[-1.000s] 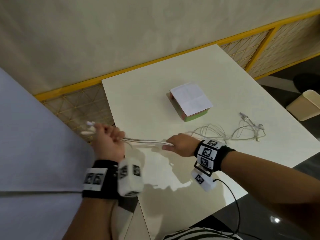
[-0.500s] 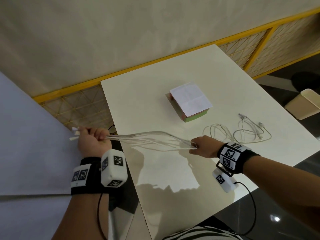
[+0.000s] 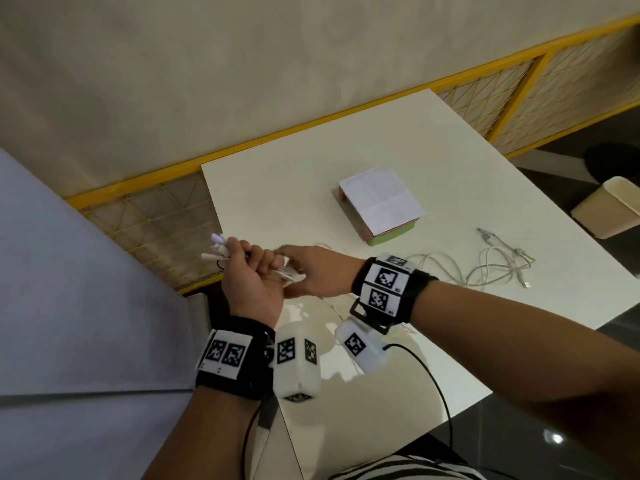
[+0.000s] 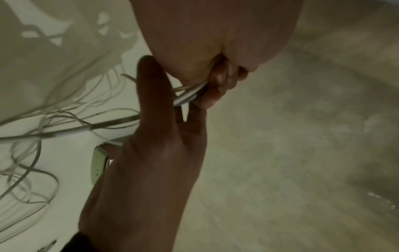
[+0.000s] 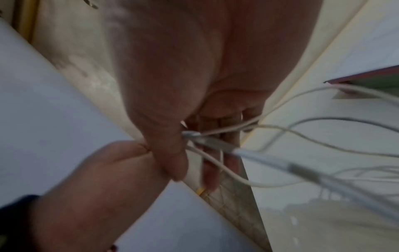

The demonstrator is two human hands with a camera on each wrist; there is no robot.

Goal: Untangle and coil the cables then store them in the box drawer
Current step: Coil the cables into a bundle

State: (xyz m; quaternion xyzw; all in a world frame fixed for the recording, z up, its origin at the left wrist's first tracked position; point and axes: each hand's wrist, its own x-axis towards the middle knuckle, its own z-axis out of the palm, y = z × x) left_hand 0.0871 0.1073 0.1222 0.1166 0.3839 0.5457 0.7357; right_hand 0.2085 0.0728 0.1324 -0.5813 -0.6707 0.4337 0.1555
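My left hand (image 3: pixel 252 282) is a fist round a bundle of white cables (image 3: pixel 291 273), at the table's near left corner. Their plug ends (image 3: pixel 216 247) stick out past the fist. My right hand (image 3: pixel 318 271) lies against the fist, the cables running between its thumb and straight fingers (image 5: pixel 213 163). In the left wrist view the curled left fingers (image 4: pixel 222 80) clamp the cables (image 4: pixel 190 95). Slack hangs below both hands. A loose tangle of cable (image 3: pixel 491 268) lies to the right. The box (image 3: pixel 381 199), white on top with a green front, sits shut mid-table.
The white table (image 3: pixel 277 202) ends just under my hands. A yellow mesh railing (image 3: pixel 156 230) runs behind it and a pale grey surface (image 3: pixel 69 306) lies at my left. A cream bin (image 3: pixel 609 209) stands on the dark floor at the right.
My right hand slid right along the cables, stretching them taut, and has now come back to the left fist. The left hand kept its grip; the cables now hang slack.
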